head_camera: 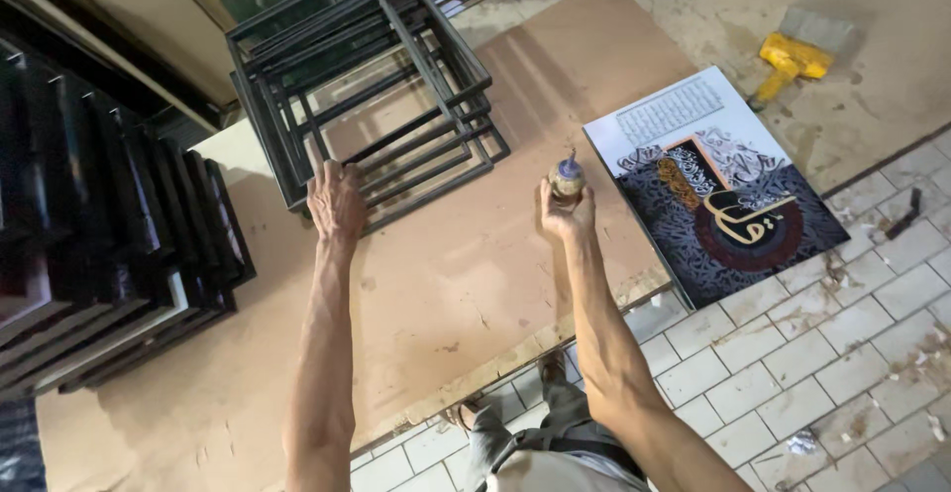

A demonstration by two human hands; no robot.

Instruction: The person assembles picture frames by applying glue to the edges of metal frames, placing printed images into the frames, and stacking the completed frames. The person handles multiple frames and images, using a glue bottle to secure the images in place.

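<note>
Bottle (pixel 567 179) body hidden inside right hand (pixel 565 217); frames (pixel 367 86) cropped above

framing workshop — stacked black frames (pixel 367 86) | art print (pixel 718 190) | scraper (pixel 797 56)

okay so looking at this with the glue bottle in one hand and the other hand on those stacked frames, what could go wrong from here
1. The small bottle in the right hand sits close to the printed panel; a drip could land on its face.
2. The left hand rests on the edge of the stack of black frames, which lie unevenly; pulling one might shift the rest.
3. The panel overhangs the brown board, so a knock could tip it.
</note>
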